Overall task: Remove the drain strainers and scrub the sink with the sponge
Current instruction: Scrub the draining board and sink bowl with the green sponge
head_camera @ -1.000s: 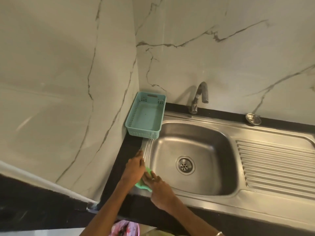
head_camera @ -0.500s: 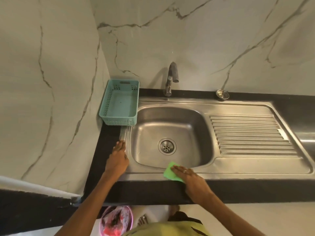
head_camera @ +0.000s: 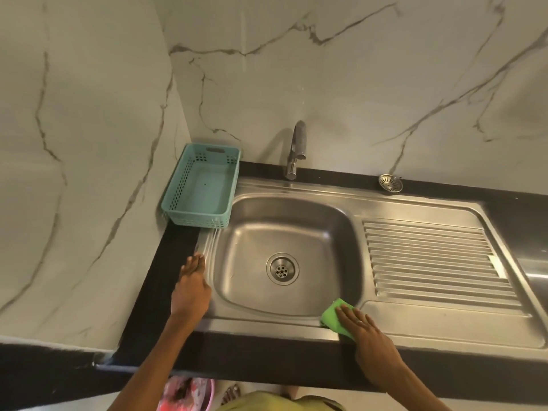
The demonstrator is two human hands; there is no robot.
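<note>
My right hand (head_camera: pixel 366 333) presses the sponge (head_camera: pixel 336 317) flat, fingers straight, on the sink (head_camera: pixel 296 320) near rim, right of the bowl. My left hand (head_camera: pixel 191 287) rests on the left rim, fingers released. One strainer (head_camera: pixel 390 183) sits on the far counter.

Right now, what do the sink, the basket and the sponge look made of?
Sink: likely stainless steel, brushed grey sheen with soft reflections.
Basket: apparently moulded plastic, matte teal, perforated walls.
Sponge: bright green, soft-looking foam or cloth; cannot tell which.
</note>
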